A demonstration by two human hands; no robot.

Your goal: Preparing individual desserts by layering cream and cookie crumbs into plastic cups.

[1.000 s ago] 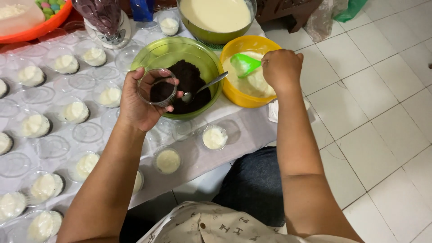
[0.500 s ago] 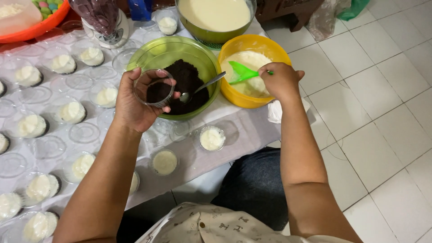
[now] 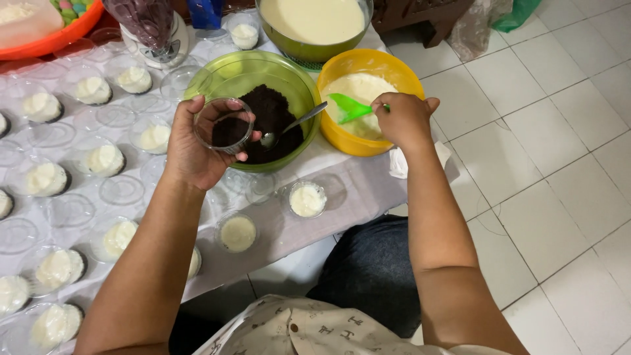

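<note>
cup (image 3: 226, 125), small and clear with dark crumbs in its bottom, sits in the left hand (image 3: 197, 148), fingers curled round its wall, held over the near rim of the green bowl (image 3: 217, 75); nearer the body, the lap shows a patterned shirt (image 3: 315, 329) and dark trousers (image 3: 374, 269) over a white tile floor (image 3: 545, 197), and two filled cups (image 3: 238, 232) (image 3: 307, 199) stand on the table's near edge, with many more cream-filled cups (image 3: 105, 160) spread to the left on the white plastic cloth (image 3: 355, 190); the right hand (image 3: 404, 118) is clenched on the handle of a green spatula (image 3: 351, 107), whose blade lies in the white cream of the yellow bowl (image 3: 388, 69), just right of the green bowl; a metal spoon (image 3: 289, 126) leans in the dark crumbs of the green bowl; farther off stand a larger bowl of pale batter (image 3: 312, 49), a cup of cream (image 3: 244, 34), a jug under a dark bag (image 3: 154, 33) and an orange tray (image 3: 66, 36)
</note>
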